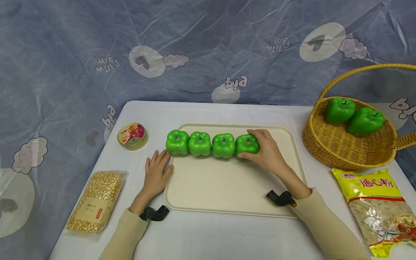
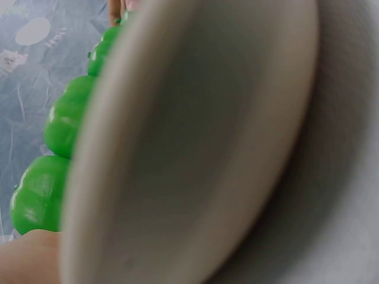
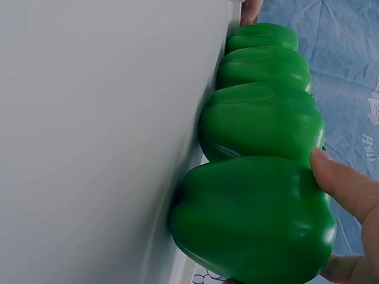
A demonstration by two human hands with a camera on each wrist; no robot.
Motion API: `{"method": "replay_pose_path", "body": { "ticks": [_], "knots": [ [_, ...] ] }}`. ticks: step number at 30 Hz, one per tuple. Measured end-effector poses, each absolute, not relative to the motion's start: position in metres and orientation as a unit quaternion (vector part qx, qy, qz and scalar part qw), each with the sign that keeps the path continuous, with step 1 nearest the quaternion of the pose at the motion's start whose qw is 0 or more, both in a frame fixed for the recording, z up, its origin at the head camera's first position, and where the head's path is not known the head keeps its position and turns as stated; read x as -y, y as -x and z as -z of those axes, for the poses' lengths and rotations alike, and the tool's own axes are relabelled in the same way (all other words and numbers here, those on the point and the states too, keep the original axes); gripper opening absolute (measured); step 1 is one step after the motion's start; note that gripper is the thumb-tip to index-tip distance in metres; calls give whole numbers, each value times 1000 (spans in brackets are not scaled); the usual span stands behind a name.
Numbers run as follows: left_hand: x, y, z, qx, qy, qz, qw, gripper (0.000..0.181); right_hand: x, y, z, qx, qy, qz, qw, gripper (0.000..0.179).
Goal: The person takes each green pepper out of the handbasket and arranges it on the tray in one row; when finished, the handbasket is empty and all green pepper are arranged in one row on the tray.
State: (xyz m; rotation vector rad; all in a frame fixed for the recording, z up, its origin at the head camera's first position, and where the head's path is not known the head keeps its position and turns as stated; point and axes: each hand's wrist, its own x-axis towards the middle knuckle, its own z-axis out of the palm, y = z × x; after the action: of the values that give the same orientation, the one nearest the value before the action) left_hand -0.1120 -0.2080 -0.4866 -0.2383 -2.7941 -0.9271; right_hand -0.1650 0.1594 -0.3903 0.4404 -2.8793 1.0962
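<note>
A row of green bell peppers (image 1: 199, 143) stands side by side across the upper part of a cream tray (image 1: 221, 187). My right hand (image 1: 269, 153) grips the rightmost bell pepper (image 1: 247, 145), thumb on its near side and fingers on the far side. In the right wrist view this bell pepper (image 3: 254, 219) is closest, the others lined up behind it. My left hand (image 1: 156, 176) lies at the tray's left edge with fingers extended, fingertips right by the leftmost bell pepper (image 1: 177, 142). The tray's blurred rim (image 2: 112, 148) hides much of the left wrist view.
At the right, a wicker basket (image 1: 346, 151) holds two more green peppers (image 1: 365, 121). A yellow food bag (image 1: 378, 213) lies before it. On the left are a round tin (image 1: 132, 136) and a bag of corn kernels (image 1: 95, 202). Patterned blue-grey cloth (image 1: 195, 43) hangs behind the table.
</note>
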Motion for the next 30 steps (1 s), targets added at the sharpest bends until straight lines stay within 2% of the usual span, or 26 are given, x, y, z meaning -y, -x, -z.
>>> {"method": "replay_pose_path", "body": {
  "ticks": [20, 25, 30],
  "knots": [
    [209, 112, 486, 943, 81, 312, 88, 48, -165, 156, 373, 929, -166, -329, 22, 86],
    [208, 111, 487, 941, 83, 312, 98, 48, -172, 156, 370, 923, -188, -332, 38, 85],
    [208, 112, 485, 942, 79, 314, 85, 49, -187, 157, 358, 916, -202, -343, 39, 82]
  ]
}}
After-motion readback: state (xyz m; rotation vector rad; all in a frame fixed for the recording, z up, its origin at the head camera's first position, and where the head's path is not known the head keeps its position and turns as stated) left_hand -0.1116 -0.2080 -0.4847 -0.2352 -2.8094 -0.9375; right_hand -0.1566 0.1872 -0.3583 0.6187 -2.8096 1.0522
